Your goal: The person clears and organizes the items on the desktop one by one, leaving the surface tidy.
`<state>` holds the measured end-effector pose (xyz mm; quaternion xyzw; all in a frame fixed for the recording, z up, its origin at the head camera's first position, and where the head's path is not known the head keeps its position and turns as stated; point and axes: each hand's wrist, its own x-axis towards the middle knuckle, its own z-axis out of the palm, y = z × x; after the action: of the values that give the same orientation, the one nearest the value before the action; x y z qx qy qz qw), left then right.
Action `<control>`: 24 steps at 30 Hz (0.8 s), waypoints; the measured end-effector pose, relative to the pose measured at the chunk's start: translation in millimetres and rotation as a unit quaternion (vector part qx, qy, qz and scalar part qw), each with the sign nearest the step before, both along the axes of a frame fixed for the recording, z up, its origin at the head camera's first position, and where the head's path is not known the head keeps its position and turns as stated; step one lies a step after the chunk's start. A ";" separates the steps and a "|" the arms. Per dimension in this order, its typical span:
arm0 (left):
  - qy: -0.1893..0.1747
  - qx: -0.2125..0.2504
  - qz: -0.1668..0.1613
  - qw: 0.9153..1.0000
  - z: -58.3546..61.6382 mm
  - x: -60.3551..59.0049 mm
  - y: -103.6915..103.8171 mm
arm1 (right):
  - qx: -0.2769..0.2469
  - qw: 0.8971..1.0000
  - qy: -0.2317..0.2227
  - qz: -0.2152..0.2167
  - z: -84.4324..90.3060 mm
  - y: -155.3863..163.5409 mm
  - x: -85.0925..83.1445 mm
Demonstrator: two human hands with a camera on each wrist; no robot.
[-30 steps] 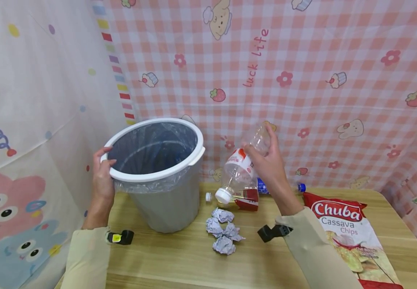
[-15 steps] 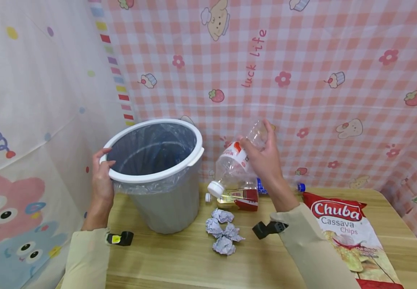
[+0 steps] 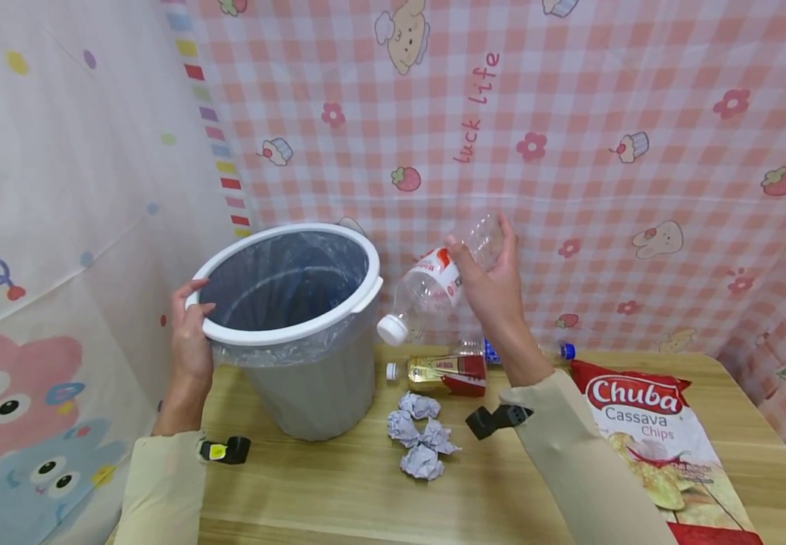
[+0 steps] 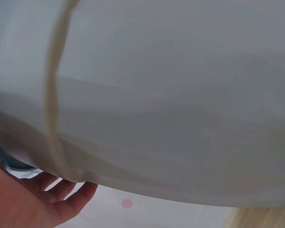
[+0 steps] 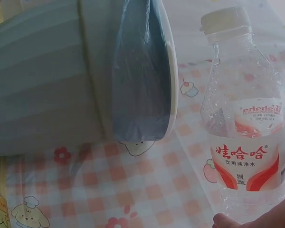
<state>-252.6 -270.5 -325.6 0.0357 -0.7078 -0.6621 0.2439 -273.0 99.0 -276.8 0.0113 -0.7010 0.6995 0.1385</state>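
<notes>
A clear plastic water bottle [image 3: 427, 284] with a white cap and a red-and-white label tilts cap-down to the left. My right hand [image 3: 495, 291] grips it near its base, above the table and to the right of the trash can [image 3: 318, 386]. In the right wrist view the bottle [image 5: 247, 118] shows its label, with fingers at the lower edge. My left hand [image 3: 191, 333] holds the trash can's white rim at its left side. The can is grey and lined with a clear bag [image 3: 277, 352]. In the left wrist view the fingers of the left hand [image 4: 42, 199] lie against the can's wall.
Several crumpled paper balls [image 3: 423, 439] lie right of the can. Behind them are a bottle with a gold-and-red label [image 3: 447, 375] and a blue-capped bottle [image 3: 566, 351], partly hidden by my right arm. A chip bag [image 3: 665, 446] lies at the right. A checked cloth [image 3: 570, 91] hangs behind the table.
My right hand has raised the bottle and brought it leftward, its cap now near the can's right side. The gold-and-red bottle is less covered. My left hand stays on the rim.
</notes>
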 end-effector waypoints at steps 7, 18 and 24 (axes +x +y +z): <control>0.010 -0.003 0.004 1.000 -0.6 0.8 1.1 | -0.026 0.999 0.026 -0.004 2.2 -7.2 -3.4; 0.010 -0.003 0.006 1.000 0.0 1.3 1.6 | -0.070 0.996 0.047 -0.004 5.1 -21.9 -7.1; 0.009 -0.005 0.004 1.000 -0.5 1.2 1.5 | -0.062 0.996 0.061 -0.016 8.9 -29.4 -9.5</control>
<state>-251.5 -269.0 -326.1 0.0308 -0.7087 -0.6577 0.2533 -282.6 69.7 -267.9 0.0338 -0.6465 0.7373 0.1930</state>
